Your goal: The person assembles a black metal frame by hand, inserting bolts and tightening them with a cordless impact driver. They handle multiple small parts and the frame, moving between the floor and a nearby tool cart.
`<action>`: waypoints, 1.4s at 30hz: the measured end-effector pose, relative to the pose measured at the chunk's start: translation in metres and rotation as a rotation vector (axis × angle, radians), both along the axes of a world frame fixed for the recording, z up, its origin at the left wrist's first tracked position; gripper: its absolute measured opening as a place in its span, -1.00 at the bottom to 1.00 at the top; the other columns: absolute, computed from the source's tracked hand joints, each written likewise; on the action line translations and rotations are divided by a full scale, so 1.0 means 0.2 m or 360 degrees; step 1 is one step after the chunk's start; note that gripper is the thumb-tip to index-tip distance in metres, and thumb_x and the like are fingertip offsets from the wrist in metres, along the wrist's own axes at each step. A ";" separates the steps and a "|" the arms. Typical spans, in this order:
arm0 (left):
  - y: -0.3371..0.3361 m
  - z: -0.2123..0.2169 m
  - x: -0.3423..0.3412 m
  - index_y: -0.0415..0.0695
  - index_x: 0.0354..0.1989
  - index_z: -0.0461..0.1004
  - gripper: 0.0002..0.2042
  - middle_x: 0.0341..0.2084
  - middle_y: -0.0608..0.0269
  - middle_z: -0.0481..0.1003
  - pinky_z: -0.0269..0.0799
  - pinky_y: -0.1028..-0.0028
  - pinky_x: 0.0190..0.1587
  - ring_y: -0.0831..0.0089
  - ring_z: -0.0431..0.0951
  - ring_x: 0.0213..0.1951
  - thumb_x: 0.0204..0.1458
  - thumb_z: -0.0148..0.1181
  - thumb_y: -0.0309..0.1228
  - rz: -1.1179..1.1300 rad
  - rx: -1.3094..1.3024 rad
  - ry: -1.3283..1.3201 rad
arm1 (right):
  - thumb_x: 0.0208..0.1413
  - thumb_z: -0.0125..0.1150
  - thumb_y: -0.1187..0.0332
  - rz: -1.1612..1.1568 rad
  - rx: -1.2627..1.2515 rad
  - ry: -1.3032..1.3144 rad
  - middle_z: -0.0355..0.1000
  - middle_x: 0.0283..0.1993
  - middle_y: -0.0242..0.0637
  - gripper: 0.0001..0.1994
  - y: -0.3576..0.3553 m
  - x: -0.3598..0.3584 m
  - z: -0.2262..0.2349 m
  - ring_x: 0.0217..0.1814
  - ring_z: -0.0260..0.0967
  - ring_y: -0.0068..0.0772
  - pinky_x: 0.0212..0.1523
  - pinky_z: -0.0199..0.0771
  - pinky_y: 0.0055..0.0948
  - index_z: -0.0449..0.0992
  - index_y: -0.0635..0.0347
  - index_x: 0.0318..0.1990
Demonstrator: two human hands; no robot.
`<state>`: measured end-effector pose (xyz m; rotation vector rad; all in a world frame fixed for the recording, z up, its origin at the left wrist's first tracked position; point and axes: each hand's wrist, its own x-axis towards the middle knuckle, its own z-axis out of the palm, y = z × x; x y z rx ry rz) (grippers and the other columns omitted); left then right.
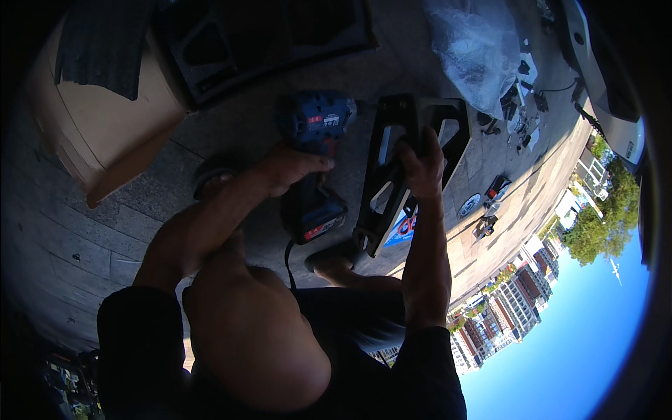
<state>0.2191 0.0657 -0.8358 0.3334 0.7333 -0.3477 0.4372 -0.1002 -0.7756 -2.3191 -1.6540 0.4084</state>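
Note:
A blue cordless drill with a black battery base is held by its handle in my left hand, fingers wrapped around the grip. Its nose points right, toward the far end of a black bracket with long cut-outs. Whether the tip touches the bracket is too dark to tell. Closed over the bracket's middle is my right hand, which hides part of it. The bracket stands tilted, its near end close to my foot. A dark strap hangs below the drill's battery.
An open cardboard box stands at the left, beside a large black framed piece. Clear plastic wrapping and scattered small black parts lie at the far right. A light-coloured vehicle is beyond. My bare knee rises in front.

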 end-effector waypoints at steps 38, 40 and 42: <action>-0.02 -0.15 -0.09 -0.16 -0.14 0.43 -0.73 -0.39 0.22 0.50 0.42 0.37 -0.17 0.38 0.52 -0.32 -0.06 0.20 -0.46 0.0008 0.0000 0.0105 | -0.05 0.20 0.35 -0.1053 -0.0154 0.0971 0.39 -0.41 -0.15 -0.63 0.07 -0.16 -0.05 -0.38 0.39 -0.33 -0.37 0.44 -0.34 0.33 0.27 -0.07; -0.03 -0.15 -0.13 -0.17 -0.12 0.42 -0.72 -0.37 0.22 0.50 0.43 0.36 -0.16 0.37 0.52 -0.31 -0.06 0.20 -0.47 0.0148 -0.0030 0.0073 | -0.03 0.19 0.34 -0.1187 -0.0271 0.0977 0.43 -0.34 -0.14 -0.60 0.09 -0.16 -0.02 -0.35 0.42 -0.33 -0.37 0.46 -0.35 0.32 0.29 -0.03; -0.01 -0.15 -0.20 -0.17 -0.12 0.42 -0.71 -0.36 0.22 0.50 0.45 0.36 -0.16 0.37 0.53 -0.30 -0.06 0.20 -0.49 0.0199 -0.0096 0.0187 | -0.02 0.18 0.34 -0.1161 -0.0269 0.1065 0.43 -0.33 -0.14 -0.59 0.09 -0.16 0.00 -0.37 0.43 -0.33 -0.38 0.46 -0.35 0.31 0.30 -0.01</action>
